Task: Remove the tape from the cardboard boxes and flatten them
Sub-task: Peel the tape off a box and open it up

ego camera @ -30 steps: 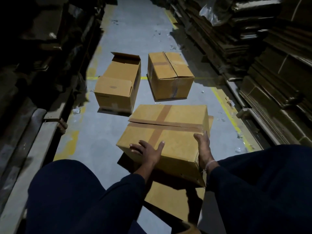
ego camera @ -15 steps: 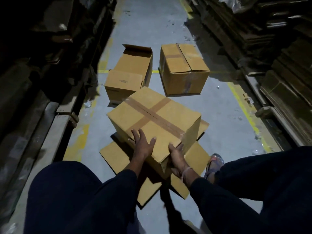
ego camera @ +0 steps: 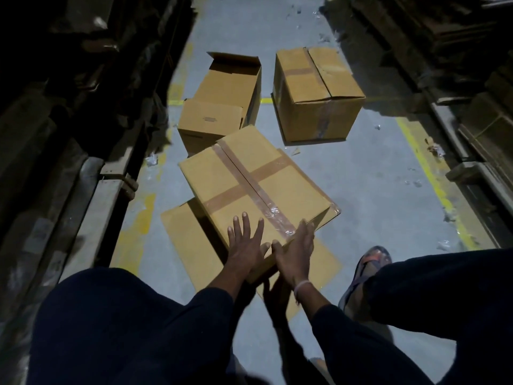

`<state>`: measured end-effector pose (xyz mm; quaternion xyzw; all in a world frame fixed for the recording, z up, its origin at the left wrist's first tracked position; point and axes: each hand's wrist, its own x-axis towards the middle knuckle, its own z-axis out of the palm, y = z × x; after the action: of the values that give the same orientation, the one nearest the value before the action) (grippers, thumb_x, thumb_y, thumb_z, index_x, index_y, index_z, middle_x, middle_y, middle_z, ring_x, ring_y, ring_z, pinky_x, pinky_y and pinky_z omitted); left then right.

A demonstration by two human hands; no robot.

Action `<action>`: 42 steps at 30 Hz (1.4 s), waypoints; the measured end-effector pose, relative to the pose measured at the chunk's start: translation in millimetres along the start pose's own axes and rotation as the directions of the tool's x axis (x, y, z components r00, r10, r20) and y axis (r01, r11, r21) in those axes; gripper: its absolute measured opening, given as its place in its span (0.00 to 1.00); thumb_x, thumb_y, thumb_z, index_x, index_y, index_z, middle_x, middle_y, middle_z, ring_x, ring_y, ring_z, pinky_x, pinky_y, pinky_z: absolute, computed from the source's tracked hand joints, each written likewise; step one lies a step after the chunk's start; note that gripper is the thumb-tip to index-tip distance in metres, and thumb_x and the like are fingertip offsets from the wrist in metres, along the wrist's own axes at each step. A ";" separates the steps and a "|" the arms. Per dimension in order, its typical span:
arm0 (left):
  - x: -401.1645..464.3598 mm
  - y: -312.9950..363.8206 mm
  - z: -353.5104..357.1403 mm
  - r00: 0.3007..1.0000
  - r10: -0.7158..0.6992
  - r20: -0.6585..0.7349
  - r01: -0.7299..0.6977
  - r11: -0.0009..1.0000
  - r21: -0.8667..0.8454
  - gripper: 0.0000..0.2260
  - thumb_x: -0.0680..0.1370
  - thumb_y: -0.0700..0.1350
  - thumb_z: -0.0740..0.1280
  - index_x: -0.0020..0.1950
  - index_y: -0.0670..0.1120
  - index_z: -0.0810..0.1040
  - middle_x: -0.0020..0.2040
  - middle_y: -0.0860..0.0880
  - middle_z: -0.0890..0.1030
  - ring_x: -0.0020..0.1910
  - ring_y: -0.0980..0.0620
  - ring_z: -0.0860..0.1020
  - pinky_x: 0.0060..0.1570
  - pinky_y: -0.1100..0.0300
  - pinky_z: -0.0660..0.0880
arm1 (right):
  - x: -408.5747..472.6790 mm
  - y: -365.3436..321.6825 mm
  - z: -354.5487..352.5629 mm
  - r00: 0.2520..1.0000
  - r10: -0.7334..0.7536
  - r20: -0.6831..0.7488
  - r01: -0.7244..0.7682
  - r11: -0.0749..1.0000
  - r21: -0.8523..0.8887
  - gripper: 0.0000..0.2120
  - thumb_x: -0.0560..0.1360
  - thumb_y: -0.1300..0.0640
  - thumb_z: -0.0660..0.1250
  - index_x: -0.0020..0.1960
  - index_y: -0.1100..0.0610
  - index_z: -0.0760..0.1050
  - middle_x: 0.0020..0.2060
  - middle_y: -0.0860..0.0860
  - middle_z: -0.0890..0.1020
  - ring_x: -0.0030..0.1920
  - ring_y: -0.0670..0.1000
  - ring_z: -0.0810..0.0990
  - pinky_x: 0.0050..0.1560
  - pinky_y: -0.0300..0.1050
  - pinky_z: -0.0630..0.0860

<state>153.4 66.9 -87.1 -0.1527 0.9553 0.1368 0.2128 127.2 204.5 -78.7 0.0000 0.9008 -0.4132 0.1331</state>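
Rotated since earlier, taped box (ego camera: 258, 187) lies under both flat hands (ego camera: 247, 248).

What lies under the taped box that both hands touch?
A flattened cardboard sheet lies on the floor under the taped box. Its middle is covered, so whether anything else lies there cannot be seen.

1. The open box (ego camera: 219, 107) carries a small dark printed mark on its near flap, too small and blurred to read.
2. No other text, label, brand or number is legible.
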 end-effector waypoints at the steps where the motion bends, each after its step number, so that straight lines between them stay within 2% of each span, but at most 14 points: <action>1: 1.3 -0.3 2.2 1.000 0.002 -0.016 -0.002 1.000 0.009 0.33 0.86 0.61 0.48 0.84 0.52 0.35 0.81 0.38 0.28 0.79 0.33 0.29 0.78 0.35 0.36 | 8.9 1.0 -3.2 0.994 -0.103 0.037 0.107 0.988 -0.115 0.42 0.80 0.49 0.69 0.85 0.52 0.48 0.84 0.52 0.44 0.83 0.59 0.41 0.81 0.59 0.47; 4: 4.0 -0.9 9.1 0.998 0.008 -0.067 -0.006 1.000 0.031 0.33 0.85 0.64 0.46 0.84 0.53 0.35 0.81 0.40 0.28 0.79 0.34 0.27 0.78 0.35 0.35 | 35.5 11.6 -9.7 0.961 -0.160 0.226 0.241 0.886 -0.396 0.35 0.82 0.41 0.63 0.83 0.48 0.54 0.84 0.52 0.44 0.82 0.63 0.38 0.79 0.68 0.41; 7: 5.9 -3.8 17.0 0.991 0.006 -0.134 -0.002 0.999 0.033 0.34 0.83 0.68 0.40 0.85 0.54 0.39 0.82 0.41 0.30 0.80 0.36 0.28 0.78 0.35 0.34 | 53.8 18.7 -16.1 0.932 -0.222 0.285 0.356 0.697 -0.622 0.35 0.81 0.30 0.48 0.84 0.43 0.51 0.84 0.53 0.45 0.82 0.66 0.39 0.77 0.71 0.36; 9: 7.8 -7.2 19.2 0.985 0.018 -0.173 -0.012 0.999 0.034 0.36 0.80 0.69 0.35 0.85 0.55 0.41 0.83 0.42 0.32 0.80 0.37 0.28 0.77 0.36 0.32 | 65.9 15.0 -18.2 0.916 -0.243 0.318 0.399 0.618 -0.678 0.37 0.78 0.28 0.41 0.84 0.41 0.50 0.84 0.54 0.46 0.82 0.66 0.41 0.77 0.72 0.38; 12: 15.8 -11.4 16.4 0.978 0.049 -0.201 -0.049 0.999 0.009 0.33 0.83 0.69 0.39 0.85 0.57 0.41 0.83 0.45 0.31 0.80 0.40 0.27 0.77 0.36 0.30 | 91.5 4.9 -18.7 0.888 -0.222 0.403 0.454 0.573 -0.683 0.37 0.80 0.27 0.46 0.84 0.41 0.46 0.84 0.54 0.41 0.82 0.65 0.36 0.78 0.71 0.37; 14: 24.6 -14.2 10.5 0.979 0.047 -0.199 -0.050 0.999 -0.010 0.31 0.84 0.69 0.41 0.85 0.58 0.41 0.83 0.47 0.31 0.80 0.42 0.26 0.77 0.36 0.30 | 108.2 0.4 -19.2 0.866 -0.210 0.454 0.486 0.566 -0.666 0.40 0.77 0.24 0.47 0.84 0.40 0.43 0.83 0.53 0.37 0.81 0.64 0.33 0.78 0.71 0.35; 18: 45.3 -18.3 -3.1 0.984 0.037 -0.172 -0.038 0.999 -0.002 0.31 0.84 0.68 0.40 0.85 0.58 0.41 0.83 0.48 0.31 0.79 0.42 0.26 0.77 0.36 0.31 | 131.2 0.9 -19.7 0.839 -0.185 0.511 0.518 0.554 -0.651 0.48 0.70 0.16 0.44 0.83 0.38 0.38 0.80 0.50 0.28 0.78 0.63 0.25 0.76 0.70 0.30; 24: 65.5 -16.6 -5.3 0.983 0.017 -0.184 -0.014 1.000 0.014 0.30 0.84 0.66 0.40 0.85 0.58 0.44 0.84 0.48 0.33 0.80 0.41 0.27 0.76 0.34 0.30 | 138.5 6.0 -18.4 0.824 -0.201 0.530 0.543 0.548 -0.636 0.51 0.68 0.15 0.45 0.83 0.39 0.35 0.78 0.49 0.24 0.76 0.62 0.21 0.75 0.71 0.30; 27: 65.6 -14.2 -3.0 0.977 0.036 -0.211 -0.037 0.999 -0.002 0.27 0.85 0.66 0.43 0.83 0.59 0.51 0.85 0.46 0.36 0.81 0.40 0.29 0.76 0.33 0.31 | 139.0 8.5 -19.5 0.824 -0.206 0.528 0.536 0.589 -0.605 0.54 0.68 0.16 0.49 0.83 0.41 0.34 0.78 0.48 0.24 0.76 0.60 0.20 0.75 0.69 0.28; 31: 58.8 -14.4 -1.2 0.952 0.111 -0.286 -0.141 0.986 -0.087 0.18 0.87 0.61 0.48 0.75 0.60 0.64 0.85 0.44 0.43 0.83 0.43 0.34 0.75 0.30 0.32 | 137.5 8.8 -20.4 0.812 -0.218 0.541 0.545 0.613 -0.572 0.55 0.67 0.15 0.52 0.83 0.41 0.33 0.77 0.47 0.23 0.75 0.59 0.18 0.74 0.69 0.27; 36: 58.6 -14.6 -1.0 0.929 0.125 -0.349 -0.211 0.952 -0.220 0.12 0.86 0.57 0.56 0.69 0.62 0.71 0.86 0.47 0.48 0.84 0.46 0.37 0.74 0.33 0.28 | 138.5 9.8 -22.2 0.802 -0.245 0.544 0.557 0.636 -0.534 0.56 0.67 0.17 0.57 0.83 0.40 0.35 0.78 0.47 0.23 0.75 0.60 0.18 0.74 0.69 0.25; 40: 59.9 -8.6 -3.8 0.907 0.011 -0.421 -0.210 0.879 -0.428 0.08 0.83 0.55 0.64 0.61 0.60 0.79 0.82 0.51 0.60 0.84 0.51 0.44 0.74 0.45 0.23 | 141.3 12.8 -22.1 0.784 -0.311 0.537 0.578 0.682 -0.449 0.56 0.64 0.17 0.59 0.83 0.37 0.42 0.80 0.49 0.27 0.76 0.61 0.20 0.72 0.69 0.24; 42: 62.4 0.1 -5.3 0.890 -0.083 -0.449 -0.185 0.833 -0.521 0.05 0.81 0.51 0.68 0.55 0.58 0.81 0.77 0.51 0.67 0.84 0.50 0.49 0.76 0.47 0.25 | 142.9 12.5 -23.1 0.777 -0.327 0.539 0.574 0.719 -0.391 0.53 0.65 0.19 0.63 0.83 0.36 0.47 0.81 0.49 0.29 0.76 0.60 0.21 0.72 0.69 0.23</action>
<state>97.7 50.6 -110.4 -0.2085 0.9016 0.3720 -0.0726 -14.8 214.3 -107.9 -0.3541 0.8968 -0.1540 0.2162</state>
